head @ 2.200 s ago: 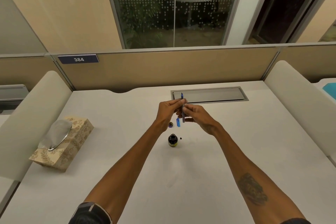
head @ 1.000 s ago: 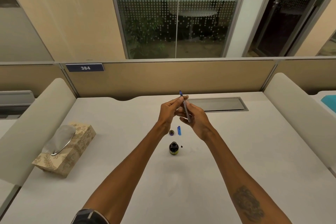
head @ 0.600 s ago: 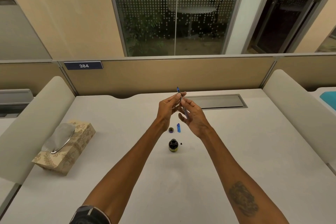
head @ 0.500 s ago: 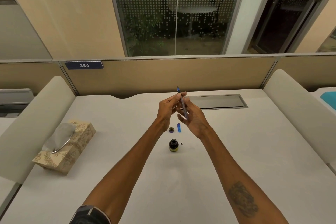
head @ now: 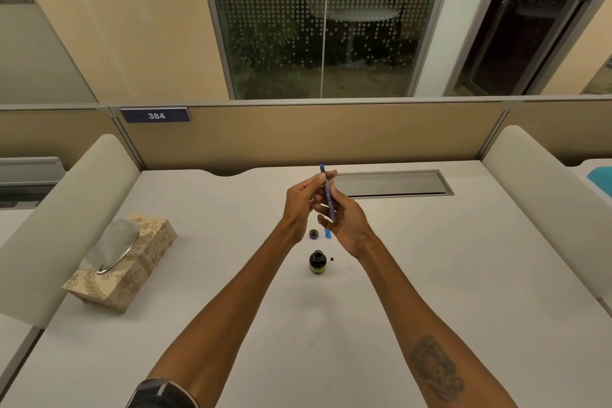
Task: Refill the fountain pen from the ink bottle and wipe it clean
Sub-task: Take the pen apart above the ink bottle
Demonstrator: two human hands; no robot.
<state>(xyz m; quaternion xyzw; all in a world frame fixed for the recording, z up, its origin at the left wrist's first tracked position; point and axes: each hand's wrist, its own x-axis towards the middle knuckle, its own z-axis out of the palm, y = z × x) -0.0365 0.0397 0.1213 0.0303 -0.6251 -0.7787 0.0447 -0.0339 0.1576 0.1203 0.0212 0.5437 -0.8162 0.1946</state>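
Note:
I hold a thin blue fountain pen (head: 328,190) nearly upright above the white desk (head: 430,275), its tip pointing away from me. My left hand (head: 303,204) pinches its upper part. My right hand (head: 344,219) grips its lower end. Below the hands a small dark ink bottle (head: 317,262) stands open on the desk. Its round cap (head: 313,234) lies just beyond it, next to a blue pen part (head: 328,233). A tiny dark speck (head: 332,259) sits right of the bottle.
A patterned tissue box (head: 122,263) with a tissue sticking out stands at the left. A grey cable hatch (head: 390,183) is set into the desk's far side. Padded dividers flank the desk, and a partition with a 384 label (head: 155,115) closes the back.
The pen has stayed between both hands, tilting slightly from leaning right towards upright. The hands shifted little; most of the difference is head movement.

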